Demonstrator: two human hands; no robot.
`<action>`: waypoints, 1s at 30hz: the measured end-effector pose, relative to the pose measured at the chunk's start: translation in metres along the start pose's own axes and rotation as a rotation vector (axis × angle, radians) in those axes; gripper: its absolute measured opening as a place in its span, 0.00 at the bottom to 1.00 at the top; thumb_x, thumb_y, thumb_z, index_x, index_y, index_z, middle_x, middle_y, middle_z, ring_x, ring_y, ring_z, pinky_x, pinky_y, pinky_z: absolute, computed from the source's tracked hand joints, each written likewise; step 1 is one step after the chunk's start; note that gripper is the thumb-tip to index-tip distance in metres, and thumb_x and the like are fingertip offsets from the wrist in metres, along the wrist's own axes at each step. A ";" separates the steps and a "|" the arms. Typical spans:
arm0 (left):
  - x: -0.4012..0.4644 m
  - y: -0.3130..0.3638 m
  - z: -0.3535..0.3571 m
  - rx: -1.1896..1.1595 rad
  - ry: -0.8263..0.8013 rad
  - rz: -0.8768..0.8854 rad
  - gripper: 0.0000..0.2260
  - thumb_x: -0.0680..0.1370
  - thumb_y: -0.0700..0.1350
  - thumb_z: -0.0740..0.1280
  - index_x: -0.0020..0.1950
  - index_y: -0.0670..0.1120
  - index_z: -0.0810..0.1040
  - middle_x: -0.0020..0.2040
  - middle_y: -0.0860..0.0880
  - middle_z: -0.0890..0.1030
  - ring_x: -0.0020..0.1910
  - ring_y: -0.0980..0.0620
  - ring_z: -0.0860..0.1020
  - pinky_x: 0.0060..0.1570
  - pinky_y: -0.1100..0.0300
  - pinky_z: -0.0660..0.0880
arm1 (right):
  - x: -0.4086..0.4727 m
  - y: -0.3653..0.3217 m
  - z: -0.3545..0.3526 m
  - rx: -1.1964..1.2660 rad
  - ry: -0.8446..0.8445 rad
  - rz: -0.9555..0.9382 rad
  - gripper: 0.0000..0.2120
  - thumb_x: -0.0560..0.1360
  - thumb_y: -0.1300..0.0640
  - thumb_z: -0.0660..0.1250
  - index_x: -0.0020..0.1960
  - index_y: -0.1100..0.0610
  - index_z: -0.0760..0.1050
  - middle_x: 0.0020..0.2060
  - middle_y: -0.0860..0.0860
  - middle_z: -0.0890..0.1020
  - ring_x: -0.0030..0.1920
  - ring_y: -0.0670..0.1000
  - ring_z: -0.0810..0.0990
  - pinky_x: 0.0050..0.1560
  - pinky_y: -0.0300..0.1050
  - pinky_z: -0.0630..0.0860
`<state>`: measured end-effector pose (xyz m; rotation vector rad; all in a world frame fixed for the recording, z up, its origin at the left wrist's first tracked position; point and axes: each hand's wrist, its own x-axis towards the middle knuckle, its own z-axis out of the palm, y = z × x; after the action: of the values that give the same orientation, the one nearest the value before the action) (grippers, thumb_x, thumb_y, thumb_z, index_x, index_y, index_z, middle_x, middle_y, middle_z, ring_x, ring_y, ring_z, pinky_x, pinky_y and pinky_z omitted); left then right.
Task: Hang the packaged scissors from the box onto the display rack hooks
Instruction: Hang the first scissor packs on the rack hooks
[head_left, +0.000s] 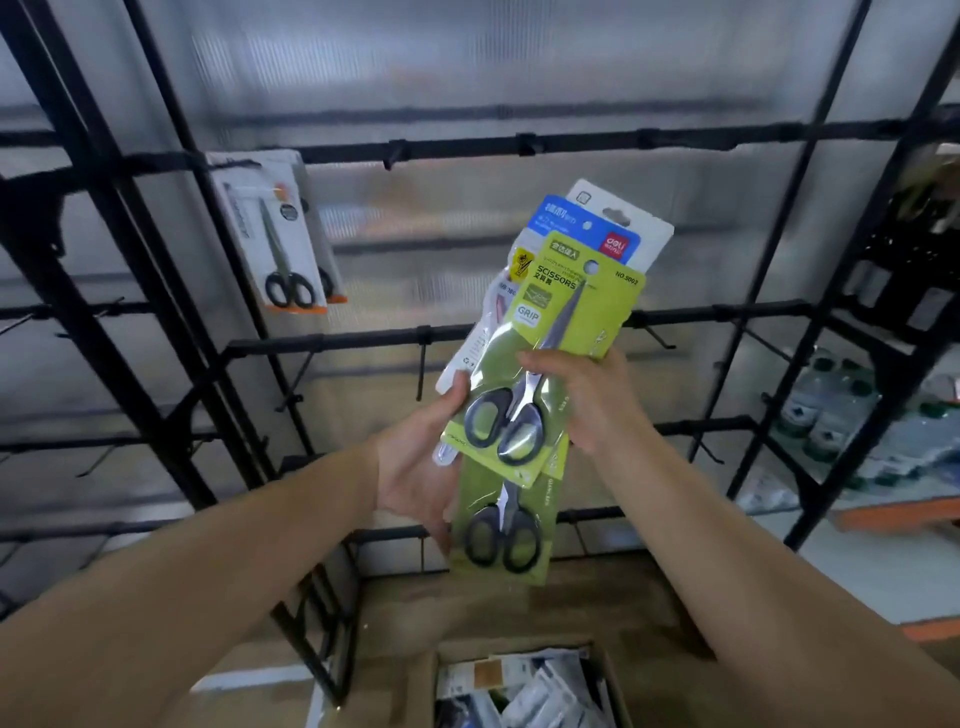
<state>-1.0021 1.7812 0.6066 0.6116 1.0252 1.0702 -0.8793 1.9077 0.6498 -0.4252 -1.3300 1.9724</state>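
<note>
A: What is held by the right hand (592, 400)?
B: The front green scissors pack (550, 364) is pinched at its right edge, fingers curled over its face.
A: And the left hand (421, 467)?
B: The fanned stack of packs (597, 234) behind is gripped from the left, above the cardboard box (519, 686). An orange-edged pack (283, 234) is already hung on the black rack (519, 143).

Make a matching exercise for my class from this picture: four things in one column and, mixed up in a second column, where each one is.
Things
1. green scissors pack
2. orange-edged scissors pack
3. cardboard box
4. water bottles

Places
A. on a shelf at the far right
B. held in both hands
C. low down, below the arms
D. hanging on the rack, upper left

Pairs: 1-B, 2-D, 3-C, 4-A
</note>
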 end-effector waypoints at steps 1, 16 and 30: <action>-0.004 0.005 0.001 0.016 0.029 -0.007 0.38 0.69 0.76 0.55 0.70 0.53 0.70 0.73 0.43 0.66 0.73 0.35 0.59 0.70 0.33 0.44 | 0.003 -0.004 0.005 -0.006 -0.003 0.002 0.13 0.64 0.74 0.71 0.46 0.63 0.79 0.43 0.60 0.82 0.45 0.61 0.82 0.51 0.58 0.78; -0.043 0.030 0.013 -0.103 0.418 0.395 0.23 0.70 0.49 0.66 0.64 0.43 0.75 0.52 0.44 0.81 0.45 0.47 0.81 0.44 0.56 0.79 | 0.021 -0.019 0.060 -0.116 -0.159 -0.004 0.24 0.62 0.76 0.68 0.58 0.65 0.75 0.45 0.57 0.84 0.43 0.58 0.84 0.37 0.47 0.80; -0.043 0.033 0.013 -0.170 0.397 0.484 0.13 0.70 0.49 0.68 0.48 0.44 0.84 0.51 0.42 0.83 0.45 0.44 0.83 0.41 0.51 0.81 | 0.028 0.000 0.078 -0.299 -0.170 -0.049 0.28 0.61 0.73 0.72 0.50 0.50 0.65 0.46 0.50 0.80 0.50 0.51 0.80 0.51 0.50 0.77</action>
<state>-1.0089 1.7552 0.6559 0.5310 1.1380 1.7380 -0.9472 1.8754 0.6858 -0.3655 -1.7372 1.8066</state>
